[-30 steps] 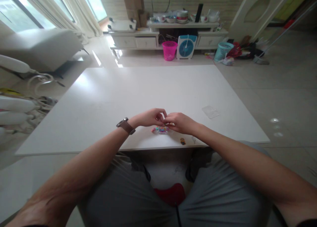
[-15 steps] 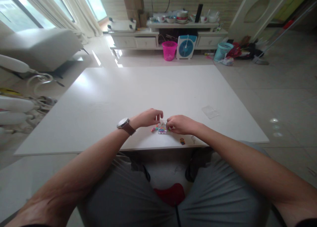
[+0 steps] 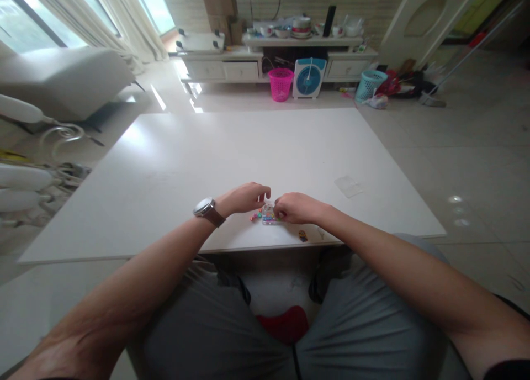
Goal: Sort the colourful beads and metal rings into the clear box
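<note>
My left hand [image 3: 244, 197], with a watch on its wrist, and my right hand [image 3: 295, 208] meet near the front edge of the white table [image 3: 232, 148]. Both have curled fingers pinched around a small clear bag [image 3: 269, 211] with colourful small pieces [image 3: 265, 218] in and under it. Some pieces lie loose on the table just left of the bag. A tiny yellow-and-dark figure [image 3: 303, 236] lies on the table right of my right hand, near the edge.
A flat clear plastic bag [image 3: 348, 186] lies on the table to the right. Beyond the table are a pink basket [image 3: 280, 84], a blue fan [image 3: 309, 78], a teal basket [image 3: 369, 84] and a low cabinet [image 3: 248, 65]. A grey sofa [image 3: 66, 82] stands left.
My hands drew slightly apart and lowered, and the small clear bag now shows between the fingertips above the coloured pieces. The view shifted a little.
</note>
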Motion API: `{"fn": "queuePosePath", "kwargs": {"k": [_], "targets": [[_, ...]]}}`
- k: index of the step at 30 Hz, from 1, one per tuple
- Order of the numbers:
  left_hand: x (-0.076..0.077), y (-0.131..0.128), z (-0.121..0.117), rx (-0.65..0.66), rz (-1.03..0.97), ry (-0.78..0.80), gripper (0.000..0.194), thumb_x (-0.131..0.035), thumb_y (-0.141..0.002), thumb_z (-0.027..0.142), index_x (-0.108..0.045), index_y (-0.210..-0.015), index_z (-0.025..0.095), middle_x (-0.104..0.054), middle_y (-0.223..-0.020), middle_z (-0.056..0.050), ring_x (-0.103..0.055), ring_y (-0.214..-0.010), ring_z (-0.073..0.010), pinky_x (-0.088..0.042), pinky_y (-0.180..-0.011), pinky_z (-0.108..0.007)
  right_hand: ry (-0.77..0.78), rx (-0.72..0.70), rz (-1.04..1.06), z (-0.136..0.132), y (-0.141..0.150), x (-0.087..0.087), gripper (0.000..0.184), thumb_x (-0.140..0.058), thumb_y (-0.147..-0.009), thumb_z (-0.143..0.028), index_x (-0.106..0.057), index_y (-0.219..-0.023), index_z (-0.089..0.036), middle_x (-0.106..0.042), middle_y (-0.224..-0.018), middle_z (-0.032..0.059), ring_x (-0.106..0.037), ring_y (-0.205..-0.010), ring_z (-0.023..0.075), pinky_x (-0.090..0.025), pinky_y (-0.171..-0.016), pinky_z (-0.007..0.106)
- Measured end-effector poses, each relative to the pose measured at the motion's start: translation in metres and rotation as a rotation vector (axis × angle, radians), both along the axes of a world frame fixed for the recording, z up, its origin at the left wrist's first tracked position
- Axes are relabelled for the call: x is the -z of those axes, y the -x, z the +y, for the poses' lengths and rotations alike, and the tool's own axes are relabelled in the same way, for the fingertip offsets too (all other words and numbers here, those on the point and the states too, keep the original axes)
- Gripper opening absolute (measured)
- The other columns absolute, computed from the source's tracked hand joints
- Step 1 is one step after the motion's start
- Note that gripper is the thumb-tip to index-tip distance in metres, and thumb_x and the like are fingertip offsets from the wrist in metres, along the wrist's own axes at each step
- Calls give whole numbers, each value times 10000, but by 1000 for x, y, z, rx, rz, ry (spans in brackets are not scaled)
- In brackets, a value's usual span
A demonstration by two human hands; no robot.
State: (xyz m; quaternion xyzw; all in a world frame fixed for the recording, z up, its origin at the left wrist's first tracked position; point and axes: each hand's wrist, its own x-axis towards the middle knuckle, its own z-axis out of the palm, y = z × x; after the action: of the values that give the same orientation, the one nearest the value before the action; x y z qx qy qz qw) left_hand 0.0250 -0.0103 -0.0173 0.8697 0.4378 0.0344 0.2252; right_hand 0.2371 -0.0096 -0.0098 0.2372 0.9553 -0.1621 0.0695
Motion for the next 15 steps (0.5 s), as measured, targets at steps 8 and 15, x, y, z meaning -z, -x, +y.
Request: {"fn": "queuePosePath", "kwargs": {"k": [8, 15], "targets": [[3, 1, 0, 8, 14, 15, 251, -541, -787, 177, -660, -1007, 202, -706, -842, -6, -603, -691, -119, -407, -626, -222, -24, -43, 17, 1, -3, -1, 158, -595, -789, -141, -725, -850, -206, -720, -884, 44, -597, -734, 152, -287, -598, 255], [5, 3, 1, 7, 25, 17, 237, -557, -797, 207, -672, -1004, 207, -710, -854, -13, -601, -686, -118, -408, -625, -225, -49, -33, -27, 2, -12, -11, 182, -578, -760, -153, -749, -802, -202, -730, -853, 63, -612, -743, 171, -315, -612, 264]]}}
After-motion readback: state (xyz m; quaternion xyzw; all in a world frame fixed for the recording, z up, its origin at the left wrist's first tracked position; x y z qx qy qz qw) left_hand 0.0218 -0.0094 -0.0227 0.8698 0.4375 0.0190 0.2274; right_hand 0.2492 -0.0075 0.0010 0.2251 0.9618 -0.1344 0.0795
